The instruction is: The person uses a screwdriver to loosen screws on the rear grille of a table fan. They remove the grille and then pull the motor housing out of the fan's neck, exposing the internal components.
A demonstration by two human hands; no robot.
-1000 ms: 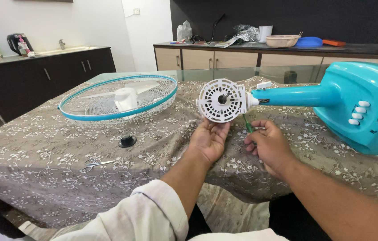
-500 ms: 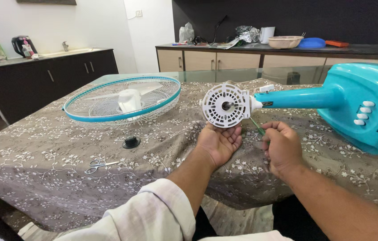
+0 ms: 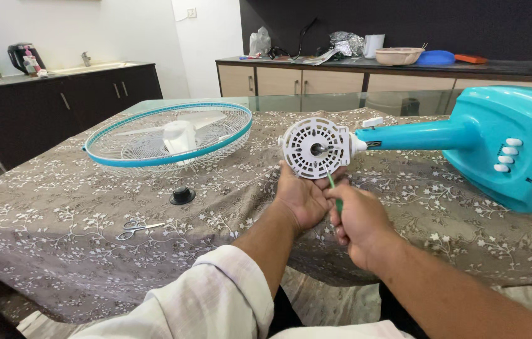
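A turquoise table fan body (image 3: pixel 504 144) lies on its side on the cloth-covered table, its white round motor housing (image 3: pixel 313 147) facing me. My left hand (image 3: pixel 300 198) cups the housing from below. My right hand (image 3: pixel 357 220) grips a green-handled screwdriver (image 3: pixel 333 190), its tip set against the lower face of the housing. The fan's grille with white blades (image 3: pixel 168 135), rimmed in blue, lies flat to the left. A black round knob (image 3: pixel 182 196) and small scissors (image 3: pixel 135 229) rest on the cloth nearer me.
The table (image 3: pixel 59 207) wears a grey-brown flowered cloth over a glass top. A dark cabinet (image 3: pixel 59 100) with a sink, bottle and kettle stands at left. A counter (image 3: pixel 372 66) behind holds bags, a bowl and a blue lid.
My right hand has moved left with the screwdriver, bringing its tip up onto the motor housing's front face. My left hand stays under the housing.
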